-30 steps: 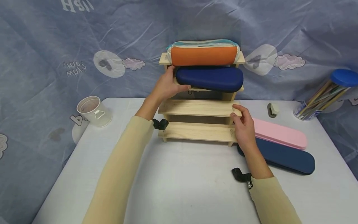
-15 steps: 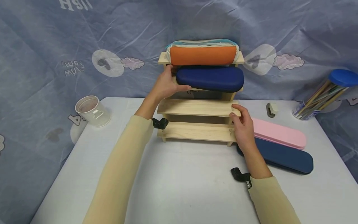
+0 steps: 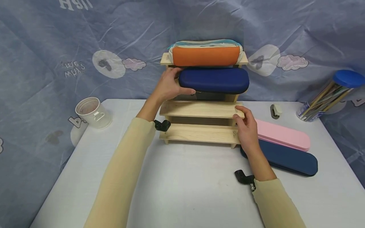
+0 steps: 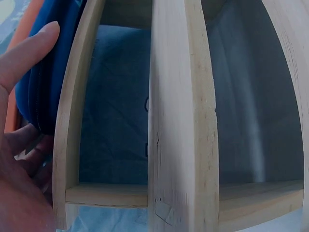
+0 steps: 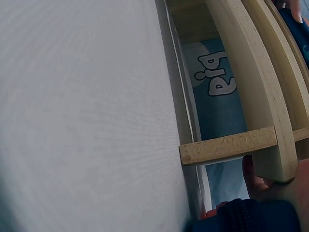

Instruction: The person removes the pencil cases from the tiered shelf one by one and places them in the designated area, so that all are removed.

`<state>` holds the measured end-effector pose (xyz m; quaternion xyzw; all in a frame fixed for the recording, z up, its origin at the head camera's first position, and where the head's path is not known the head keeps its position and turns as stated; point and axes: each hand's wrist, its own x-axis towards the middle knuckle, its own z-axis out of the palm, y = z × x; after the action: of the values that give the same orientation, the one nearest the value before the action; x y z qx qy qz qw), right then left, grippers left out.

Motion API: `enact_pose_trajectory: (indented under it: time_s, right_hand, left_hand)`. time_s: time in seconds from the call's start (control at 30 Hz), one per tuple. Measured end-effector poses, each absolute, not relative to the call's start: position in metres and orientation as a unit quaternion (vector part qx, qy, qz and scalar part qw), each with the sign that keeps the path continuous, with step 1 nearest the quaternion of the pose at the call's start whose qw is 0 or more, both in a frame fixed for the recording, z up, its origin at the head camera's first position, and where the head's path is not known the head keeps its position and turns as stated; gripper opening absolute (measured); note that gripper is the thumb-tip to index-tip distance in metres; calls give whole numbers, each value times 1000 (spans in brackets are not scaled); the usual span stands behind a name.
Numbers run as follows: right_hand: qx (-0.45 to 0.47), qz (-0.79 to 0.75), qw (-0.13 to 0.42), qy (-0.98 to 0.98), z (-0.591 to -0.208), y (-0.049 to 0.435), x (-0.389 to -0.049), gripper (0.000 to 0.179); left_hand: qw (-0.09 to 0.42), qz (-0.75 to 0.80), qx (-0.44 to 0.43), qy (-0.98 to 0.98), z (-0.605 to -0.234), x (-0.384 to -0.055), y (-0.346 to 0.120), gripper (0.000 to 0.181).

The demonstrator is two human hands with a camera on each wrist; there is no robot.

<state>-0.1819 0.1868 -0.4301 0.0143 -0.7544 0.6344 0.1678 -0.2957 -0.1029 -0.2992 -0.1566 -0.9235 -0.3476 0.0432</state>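
A blue pencil case [image 3: 214, 80] lies lengthwise on the second tier from the top of a stepped wooden rack [image 3: 199, 109]. At its left end my left hand [image 3: 168, 87] holds it, thumb in front and fingers round the end. The left wrist view shows the thumb [image 4: 34, 50] pressing the case's face beside its seam. My right hand [image 3: 247, 128] grips the right end of the board below, thumb at its front edge. In the right wrist view, part of that hand shows behind the board end. An orange pencil pouch [image 3: 206, 56] sits on the top tier.
Right of the rack, a pink case [image 3: 282, 134] and a navy case [image 3: 288, 158] lie on the white table [image 3: 182, 186]. Behind them stand a small sharpener-like item [image 3: 275, 111] and a blue-lidded jar of sticks [image 3: 328, 96]. A white bucket [image 3: 94, 113] stands left.
The blue pencil case has shifted very slightly right along its tier, and its left end sits a little lower in view. My right hand keeps its hold on the board.
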Motion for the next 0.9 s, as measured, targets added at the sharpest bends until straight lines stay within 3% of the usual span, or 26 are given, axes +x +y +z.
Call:
enact_pose_trajectory:
  time_s: [0.3,0.43,0.73,0.9]
  right_hand:
    - [13,631,169,-757,-430,187,-181,37]
    - [14,636,166,-754,-430,187,-182,37]
    - [8,628,169,-760,-431,189,-180,37]
    - [10,627,164,-762,-431,189,-181,37]
  left_hand:
    - [0,-482,-167,-860,-302,-294,-104,104]
    - [12,-456,-203,-866,-302,-296,-106,109]
    - [14,-393,-197,-898,-302,-293,-108,106]
    - [7,-386,-201,-900,-300,-289,-110,116]
